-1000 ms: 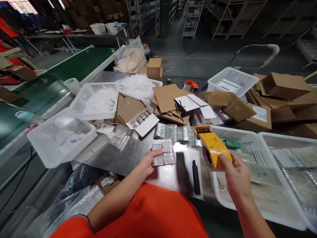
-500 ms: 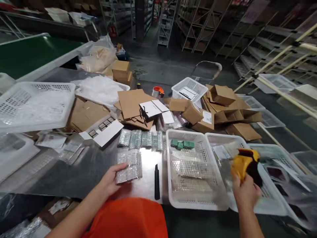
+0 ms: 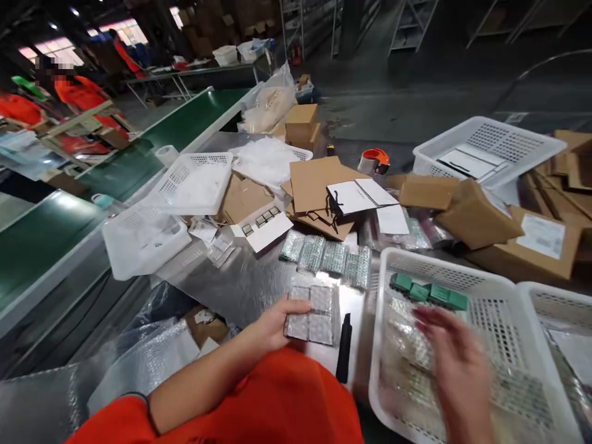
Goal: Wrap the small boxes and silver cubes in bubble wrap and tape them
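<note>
My left hand (image 3: 282,319) grips a flat bubble-wrapped pack (image 3: 319,327) by its left edge, thumb on top; several square pieces show through the wrap. To the right of that pack lies a black box cutter (image 3: 345,351) on the metal table. My right hand (image 3: 456,357), blurred by motion, is over a white plastic basket (image 3: 377,364) with its fingers stretched out and nothing visible in them. Inside the basket are small green boxes (image 3: 428,291) and clear bubble-wrapped packs (image 3: 409,336). I cannot tell whether the fingers touch them.
Several green bubble-wrapped packs (image 3: 333,258) lie in a row beyond my left hand. Behind them are flat cardboard (image 3: 317,185), a white paper bag (image 3: 354,196) and an orange tape dispenser (image 3: 380,159). Cardboard boxes (image 3: 481,213) crowd the right. A green conveyor (image 3: 185,123) runs at left.
My right hand has let go of the yellow-and-black handheld tool and moved left over the basket. My left hand keeps the pack. The view has turned left.
</note>
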`<state>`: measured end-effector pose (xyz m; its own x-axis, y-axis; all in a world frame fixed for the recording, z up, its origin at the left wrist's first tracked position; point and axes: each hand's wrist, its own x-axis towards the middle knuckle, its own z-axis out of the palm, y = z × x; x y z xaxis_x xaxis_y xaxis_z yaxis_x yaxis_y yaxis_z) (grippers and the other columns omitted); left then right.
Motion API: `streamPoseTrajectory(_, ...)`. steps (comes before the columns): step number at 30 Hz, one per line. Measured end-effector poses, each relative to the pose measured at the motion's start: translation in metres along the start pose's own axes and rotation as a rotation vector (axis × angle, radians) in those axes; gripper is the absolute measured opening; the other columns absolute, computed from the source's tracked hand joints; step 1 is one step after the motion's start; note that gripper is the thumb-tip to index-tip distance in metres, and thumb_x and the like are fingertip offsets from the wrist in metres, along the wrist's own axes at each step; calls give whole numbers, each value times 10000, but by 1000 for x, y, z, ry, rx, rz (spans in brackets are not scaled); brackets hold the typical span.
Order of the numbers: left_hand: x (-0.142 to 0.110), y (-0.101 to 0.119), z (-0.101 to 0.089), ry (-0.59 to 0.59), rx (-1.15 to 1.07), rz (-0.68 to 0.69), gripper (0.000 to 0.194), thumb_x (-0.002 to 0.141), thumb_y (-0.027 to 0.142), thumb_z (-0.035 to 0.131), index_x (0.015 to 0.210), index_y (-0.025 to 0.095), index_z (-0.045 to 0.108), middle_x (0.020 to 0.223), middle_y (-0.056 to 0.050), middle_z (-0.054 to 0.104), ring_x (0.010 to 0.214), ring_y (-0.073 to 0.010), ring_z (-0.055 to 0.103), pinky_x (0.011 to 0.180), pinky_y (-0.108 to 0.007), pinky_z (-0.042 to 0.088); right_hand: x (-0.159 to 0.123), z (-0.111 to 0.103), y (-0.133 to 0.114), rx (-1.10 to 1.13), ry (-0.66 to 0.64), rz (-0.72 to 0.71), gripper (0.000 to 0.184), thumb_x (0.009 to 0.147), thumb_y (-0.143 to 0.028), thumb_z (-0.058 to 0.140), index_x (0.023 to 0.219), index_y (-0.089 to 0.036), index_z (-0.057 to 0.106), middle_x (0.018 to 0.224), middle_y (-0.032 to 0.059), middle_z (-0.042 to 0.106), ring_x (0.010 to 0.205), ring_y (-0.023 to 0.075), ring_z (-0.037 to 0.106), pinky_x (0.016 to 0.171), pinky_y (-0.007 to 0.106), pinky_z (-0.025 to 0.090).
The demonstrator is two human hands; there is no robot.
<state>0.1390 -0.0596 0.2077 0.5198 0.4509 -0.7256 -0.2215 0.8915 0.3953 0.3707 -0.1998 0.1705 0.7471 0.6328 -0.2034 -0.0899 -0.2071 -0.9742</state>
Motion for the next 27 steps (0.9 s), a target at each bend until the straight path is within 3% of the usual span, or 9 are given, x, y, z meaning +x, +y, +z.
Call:
streamPoseTrajectory(4,-12,7,-3,-63,55,25,468,538,93,843,979,114,687,912,-101,755,779,-227,709,798,-355,561,-36,87,-22,375,-436,161,680,793,-625,713,1389,-345,541,1357,110,638,1175,291,646,977,461,536)
streamPoseTrajectory(7,-16,14,-11,-23,67,68,537,496,106,866,994,129,666,911,-87,751,783,-228,703,796,-365,557,-53,122,-25,413,-501,183,662,796,-574,737,1391,-355,546,1334,76,655,1189,271,634,995,424,524)
streamPoseTrajectory(12,-22,25,-20,-11,75,114,574,436,147,910,950,142,656,818,-49,728,779,-227,687,797,-364,547,-65,136,-23,228,-422,157,557,807,-583,709,1281,-309,603,1264,48,676,1148,252,640,981,372,526)
streamPoseTrajectory(19,-21,22,-37,-10,130,203,705,463,264,970,1067,150,625,1003,-102,738,957,-267,684,906,-388,521,-73,158,-21,-104,-387,125,621,807,-639,645,1302,-270,576,1220,58,688,1226,302,599,1052,427,498)
streamPoseTrajectory(24,-13,22,-56,4,159,158,786,484,283,970,1144,164,560,1042,-103,708,994,-276,673,951,-402,495,-81,172,-10,-52,-296,285,703,804,-709,599,1366,-291,551,1265,54,681,1237,315,601,1015,452,527)
streamPoseTrajectory(27,-7,26,-64,63,232,151,893,535,287,946,1288,166,481,1061,-104,688,1022,-291,659,944,-383,489,-79,179,-2,-37,-316,357,801,737,-712,678,1389,-269,538,1268,66,687,1242,321,601,985,437,548)
